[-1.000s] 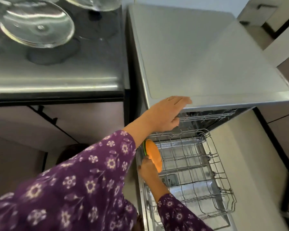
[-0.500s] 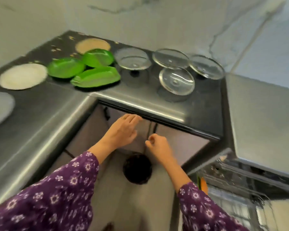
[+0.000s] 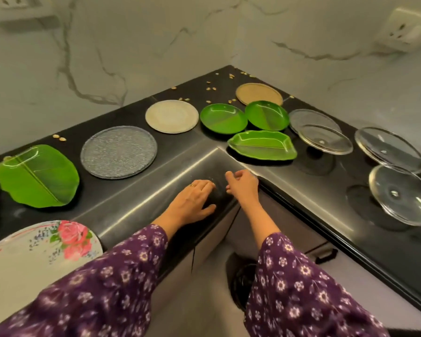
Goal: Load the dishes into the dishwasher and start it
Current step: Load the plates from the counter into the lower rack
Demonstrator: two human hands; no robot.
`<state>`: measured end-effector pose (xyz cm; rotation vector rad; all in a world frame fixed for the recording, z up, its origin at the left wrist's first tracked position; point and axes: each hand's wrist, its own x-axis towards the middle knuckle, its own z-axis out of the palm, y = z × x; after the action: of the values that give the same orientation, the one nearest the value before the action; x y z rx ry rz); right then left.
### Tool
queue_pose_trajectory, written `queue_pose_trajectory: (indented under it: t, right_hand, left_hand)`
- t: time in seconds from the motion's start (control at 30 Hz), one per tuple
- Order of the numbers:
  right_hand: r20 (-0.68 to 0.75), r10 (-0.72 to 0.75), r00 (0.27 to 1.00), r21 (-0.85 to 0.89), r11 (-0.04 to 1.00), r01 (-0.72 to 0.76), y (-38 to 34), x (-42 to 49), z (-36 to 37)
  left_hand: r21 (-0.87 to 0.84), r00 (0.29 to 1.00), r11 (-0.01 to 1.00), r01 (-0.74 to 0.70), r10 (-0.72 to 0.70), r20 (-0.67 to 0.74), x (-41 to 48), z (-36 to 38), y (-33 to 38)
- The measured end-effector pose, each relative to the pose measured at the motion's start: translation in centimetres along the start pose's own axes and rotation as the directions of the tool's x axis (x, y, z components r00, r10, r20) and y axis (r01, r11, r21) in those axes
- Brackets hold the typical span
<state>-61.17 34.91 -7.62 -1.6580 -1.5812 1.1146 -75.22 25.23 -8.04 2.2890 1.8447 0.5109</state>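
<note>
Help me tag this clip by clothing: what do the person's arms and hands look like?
Both arms wear long purple sleeves, left sleeve and right sleeve, printed with small pale flowers and ending short of the wrists. The left hand carries a gold ring on one finger. The right hand shows no ring or watch. Neither wears a glove.

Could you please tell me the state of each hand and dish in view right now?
left hand, empty, fingers straight, over the counter corner.
right hand, empty, fingers loosely curled.
small leaf-shaped green dish, right way up, empty.
large leaf plate, flat, empty.
grey plate, flat, empty.
cream plate, flat, empty.
floral plate, flat, empty.
</note>
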Motion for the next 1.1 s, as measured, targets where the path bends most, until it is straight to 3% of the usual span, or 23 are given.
queue_pose_trajectory:
  t: [0.13,0.3,0.37,0.63,0.87,1.03,1.1]
  right_hand:
    - [-0.169,0.253,0.953,0.349,0.919,-0.182,-1.3,4.9,1.5]
    - [-0.308,0.454,0.836,0.624,0.760,-0.183,-1.3,10.2,-0.6]
    - [-0.330,0.483,0.811,0.638,0.747,-0.185,-1.0,11.9,-1.5]
    - [-0.420,0.544,0.726,0.660,0.733,-0.167,-0.5,14.8,-1.5]
    - [-0.420,0.411,0.809,0.678,0.734,-0.021,0.8,12.6,-2.6]
    - [-0.509,0.159,0.846,0.451,0.886,0.105,2.3,7.9,-7.8]
    - [-0.566,0.029,0.824,0.295,0.940,0.170,3.0,5.3,-10.7]
  left_hand:
    - [-0.085,0.999,0.996,0.003,-0.008,-0.054,3.5,0.9,-0.7]
    - [-0.286,0.999,0.958,-0.017,0.007,-0.037,7.1,3.1,0.6]
    - [-0.359,1.000,0.933,0.012,-0.014,-0.004,7.7,4.4,0.7]
    - [-0.275,0.999,0.961,-0.030,0.017,-0.047,8.3,6.3,0.1]
    - [-0.292,0.999,0.956,-0.018,0.009,-0.032,8.2,6.1,0.1]
    - [-0.273,1.000,0.962,-0.019,0.017,-0.008,8.2,5.7,0.0]
    - [-0.260,1.000,0.965,-0.022,0.022,-0.005,8.1,5.4,0.1]
